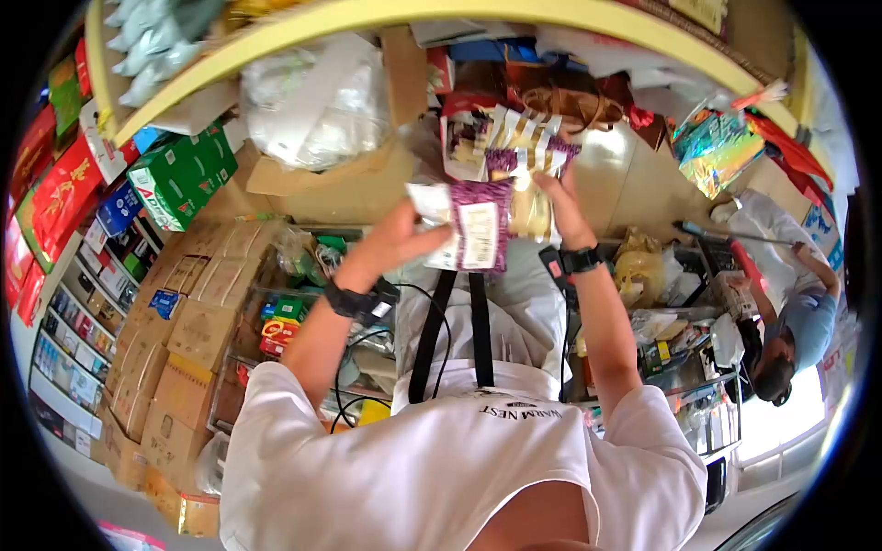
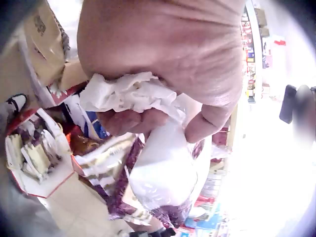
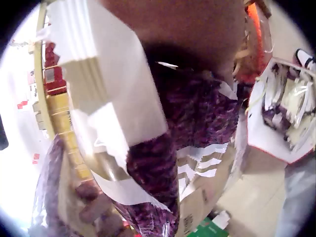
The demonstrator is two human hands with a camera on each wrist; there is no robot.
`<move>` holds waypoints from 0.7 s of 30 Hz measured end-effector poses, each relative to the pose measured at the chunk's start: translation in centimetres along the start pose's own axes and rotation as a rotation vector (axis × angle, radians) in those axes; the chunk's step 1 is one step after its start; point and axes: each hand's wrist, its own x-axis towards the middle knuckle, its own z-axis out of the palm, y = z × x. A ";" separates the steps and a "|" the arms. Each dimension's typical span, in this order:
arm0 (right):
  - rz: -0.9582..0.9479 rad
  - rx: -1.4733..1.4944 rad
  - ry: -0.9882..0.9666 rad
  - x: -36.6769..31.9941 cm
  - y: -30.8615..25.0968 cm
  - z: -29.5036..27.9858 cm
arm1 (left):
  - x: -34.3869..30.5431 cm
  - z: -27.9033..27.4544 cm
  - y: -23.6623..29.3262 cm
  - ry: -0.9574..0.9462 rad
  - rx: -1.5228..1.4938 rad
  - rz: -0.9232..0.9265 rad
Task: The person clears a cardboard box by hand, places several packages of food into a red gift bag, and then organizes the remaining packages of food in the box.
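My left hand (image 1: 400,241) grips a white and purple snack packet (image 1: 478,225) by its side, in front of my lap. In the left wrist view a crumpled white tissue (image 2: 131,94) is tucked against that palm, above the packet. Just to the right, my right hand (image 1: 565,207) holds purple, white and gold striped packets (image 1: 528,142). The right wrist view shows them close up, their purple bands (image 3: 197,106) covering most of the fingers. The left hand's fingers (image 3: 96,210) appear at its lower left, on their own packet.
An open white box with a red edge (image 3: 259,98) stands on the floor, packets inside. Stacked cartons (image 1: 197,326) and a green box (image 1: 184,179) lie to the left. A yellow shelf edge (image 1: 367,16) curves overhead. Another person (image 1: 799,321) is at the right.
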 end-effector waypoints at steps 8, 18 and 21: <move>-0.210 0.052 -0.088 -6.0 -8.7 11.1 | -5.5 2.5 5.1 0.448 0.377 0.326; -0.403 -0.037 -0.155 -9.8 -19.3 16.4 | -8.8 -0.3 13.3 0.216 0.257 0.303; -0.444 -0.051 -0.160 -10.6 -22.4 15.7 | -8.0 -0.1 15.9 0.166 0.305 0.360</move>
